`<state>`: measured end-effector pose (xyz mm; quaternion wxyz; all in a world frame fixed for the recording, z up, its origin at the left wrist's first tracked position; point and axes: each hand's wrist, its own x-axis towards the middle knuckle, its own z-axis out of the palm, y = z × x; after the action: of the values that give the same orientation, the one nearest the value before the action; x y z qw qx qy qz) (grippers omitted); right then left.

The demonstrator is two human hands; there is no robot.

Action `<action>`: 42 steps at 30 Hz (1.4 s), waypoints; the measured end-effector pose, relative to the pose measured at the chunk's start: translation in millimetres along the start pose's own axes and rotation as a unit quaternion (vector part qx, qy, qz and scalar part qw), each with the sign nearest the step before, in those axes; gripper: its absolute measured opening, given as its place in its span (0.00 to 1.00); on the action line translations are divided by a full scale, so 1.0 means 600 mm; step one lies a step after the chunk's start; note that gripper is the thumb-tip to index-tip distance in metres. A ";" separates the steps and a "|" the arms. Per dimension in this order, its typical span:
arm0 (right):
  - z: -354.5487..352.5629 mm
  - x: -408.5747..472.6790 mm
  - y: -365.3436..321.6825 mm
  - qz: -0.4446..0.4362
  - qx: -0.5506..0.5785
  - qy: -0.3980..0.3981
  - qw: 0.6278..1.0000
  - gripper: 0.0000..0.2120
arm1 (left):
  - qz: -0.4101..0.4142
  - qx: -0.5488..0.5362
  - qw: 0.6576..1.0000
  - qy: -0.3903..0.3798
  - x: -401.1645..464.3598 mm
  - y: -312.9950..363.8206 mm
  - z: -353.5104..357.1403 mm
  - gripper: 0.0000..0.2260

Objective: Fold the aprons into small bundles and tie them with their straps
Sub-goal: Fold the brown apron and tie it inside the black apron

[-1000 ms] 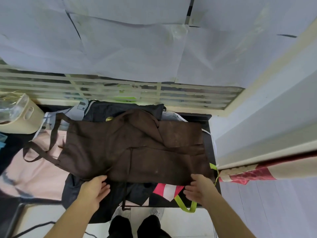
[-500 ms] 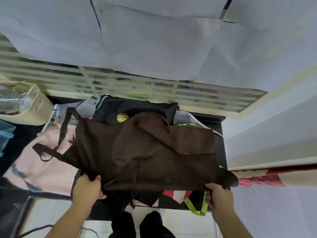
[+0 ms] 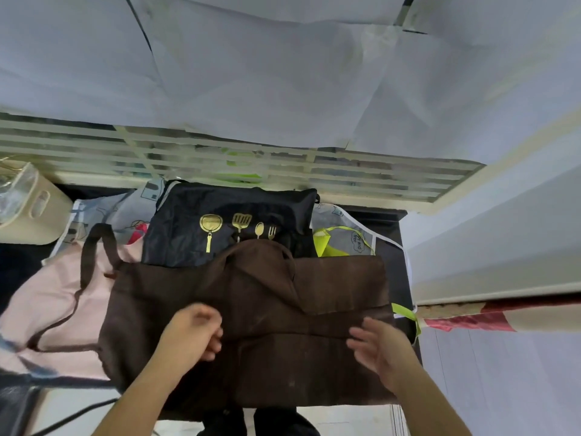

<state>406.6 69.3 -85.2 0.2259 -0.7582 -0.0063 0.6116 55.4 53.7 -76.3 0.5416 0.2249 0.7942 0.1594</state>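
Folding had only begun when this moment was caught: you had the brown apron (image 3: 251,309) spread across the pile on the tabletop (image 3: 391,221), with one crosswise fold showing as a ridge through its middle, and it was nowhere near a small bundle. Your left hand (image 3: 191,330) rested on the cloth left of centre; its fingers looked curled, but blur kept me from telling whether that grip pinched fabric or merely pressed it. Your right hand (image 3: 382,347) hovered at the fold's right end, its grip spread with fingers apart, and I could not tell whether it touched the cloth.

One brown strap (image 3: 91,256) trailed loose in a loop over the pink apron (image 3: 47,303) to the left, so no tying was done. Beneath and behind lay the black apron (image 3: 226,221) with gold utensil prints, a pale printed apron (image 3: 352,234) with lime-green trim, and that pink one, all unfolded. By my judgement, several more folds and the strap knot remained for this apron, then the whole routine for every other.
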 end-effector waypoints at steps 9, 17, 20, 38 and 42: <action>0.048 0.085 -0.110 -0.080 0.080 0.171 0.979 0.28 | 0.239 0.273 0.929 0.069 0.103 0.169 0.045 0.32; 0.011 0.085 -0.130 -0.125 0.107 0.122 0.979 0.04 | 0.236 0.203 0.948 0.066 0.115 0.193 0.032 0.06; 0.000 0.072 -0.177 -0.096 0.201 0.049 0.974 0.11 | 0.245 0.123 0.956 0.107 0.116 0.213 0.002 0.05; 0.081 0.031 -0.124 -0.161 -0.012 -0.030 0.986 0.08 | 0.023 -0.095 0.992 -0.077 0.138 0.299 -0.002 0.17; 0.066 0.027 -0.079 -0.142 -0.036 -0.028 0.989 0.07 | 0.078 -0.077 0.985 -0.131 0.128 0.321 -0.001 0.09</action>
<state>386.5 130.0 -89.6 0.2826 -0.7396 -0.1420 0.5941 66.6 257.9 -40.9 0.6428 0.2630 0.6815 0.2308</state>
